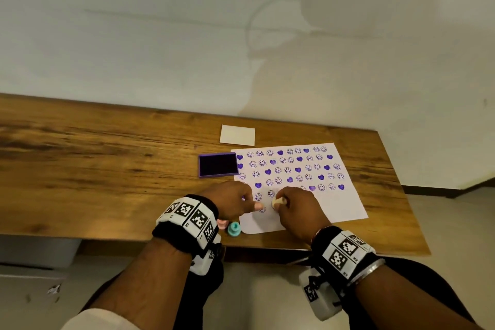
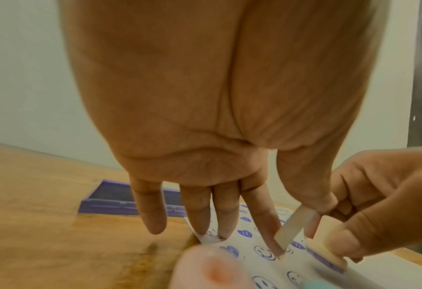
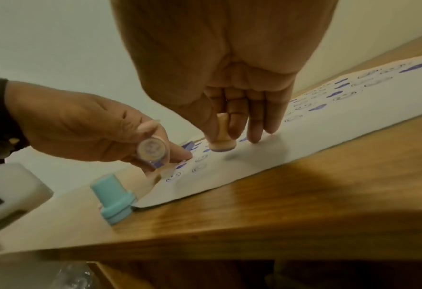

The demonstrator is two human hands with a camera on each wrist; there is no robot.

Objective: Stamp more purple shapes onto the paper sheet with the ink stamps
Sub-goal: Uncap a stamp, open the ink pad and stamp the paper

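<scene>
The white paper sheet (image 1: pixel 334 201) lies on the wooden table (image 1: pixel 107 169), covered in rows of purple smileys and hearts. My right hand (image 1: pixel 281 202) pinches a small wooden stamp (image 3: pixel 222 136) with a purple-inked base, held slightly tilted at the sheet's near-left part; whether it touches the sheet is unclear. My left hand (image 1: pixel 251 205) sits just left of it, fingertips (image 2: pixel 278 252) resting on the paper, thumb and index finger pinching a small clear round cap (image 3: pixel 152 151). The open purple ink pad (image 1: pixel 218 165) lies beside the sheet's far-left corner.
A teal stamp (image 3: pixel 113 199) stands upright at the sheet's near-left corner, close to the table's front edge, with a pink stamp (image 1: pixel 222 223) just left of it. A blank white card (image 1: pixel 237 135) lies behind the sheet near the wall.
</scene>
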